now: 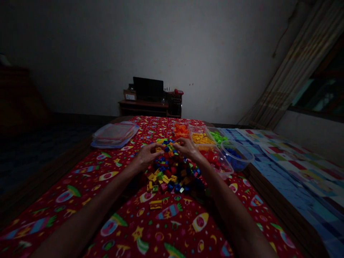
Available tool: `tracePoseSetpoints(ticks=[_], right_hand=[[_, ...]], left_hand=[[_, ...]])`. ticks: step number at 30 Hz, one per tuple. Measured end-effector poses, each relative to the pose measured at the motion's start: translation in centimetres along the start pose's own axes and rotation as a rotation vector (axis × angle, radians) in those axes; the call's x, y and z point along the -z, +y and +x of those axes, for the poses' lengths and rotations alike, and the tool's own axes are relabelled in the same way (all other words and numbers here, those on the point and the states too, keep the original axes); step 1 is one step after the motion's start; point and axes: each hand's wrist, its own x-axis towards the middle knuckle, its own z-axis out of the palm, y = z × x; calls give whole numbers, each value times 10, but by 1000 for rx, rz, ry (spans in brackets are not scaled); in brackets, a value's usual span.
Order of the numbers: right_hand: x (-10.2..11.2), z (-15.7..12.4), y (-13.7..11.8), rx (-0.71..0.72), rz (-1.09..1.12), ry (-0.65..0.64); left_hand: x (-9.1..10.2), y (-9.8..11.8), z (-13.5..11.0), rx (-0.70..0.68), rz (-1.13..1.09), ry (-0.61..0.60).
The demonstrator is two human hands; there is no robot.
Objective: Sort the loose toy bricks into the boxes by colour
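A heap of small mixed-colour plastic bricks (172, 173) lies on a red patterned cloth (88, 179) in front of me. My left hand (147, 154) rests at the heap's far left edge with its fingers curled over the bricks. My right hand (186, 147) reaches in from the right, fingers pinched together at the top of the heap, close to the left hand. Whether either hand grips a brick is too dark and small to tell.
Clear tubs stand at the right of the heap: orange bricks (181, 129), yellow (201, 138), green (218, 136), red (215, 157) and blue (236, 154). Stacked clear lids (114, 134) lie at the left. A checked cloth (290, 161) runs along the right; a desk (150, 104) stands against the wall.
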Motion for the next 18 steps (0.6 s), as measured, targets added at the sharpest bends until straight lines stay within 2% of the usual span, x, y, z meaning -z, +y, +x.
tracePoseSetpoints(ticks=[3,6,9,11,13,16,18], right_hand=[[33,19,16,-11,-197,105],[67,41,30,-70,-389,141],[87,50,32,-88,-551,167],[87,43,25,-41,-581,177],[78,27,14,24,-524,129],[53,-3,-1,77,-442,-60],[36,-18,-5,63,-495,-168]], left_hand=[[5,-1,0,-29,107,-15],[5,-3,-1,-59,217,-23],[5,-1,-3,-77,281,-32],[5,4,-4,-76,312,-36],[7,8,-5,-72,332,-46],[11,14,-6,-69,391,-78],[14,16,-6,-87,440,-121]])
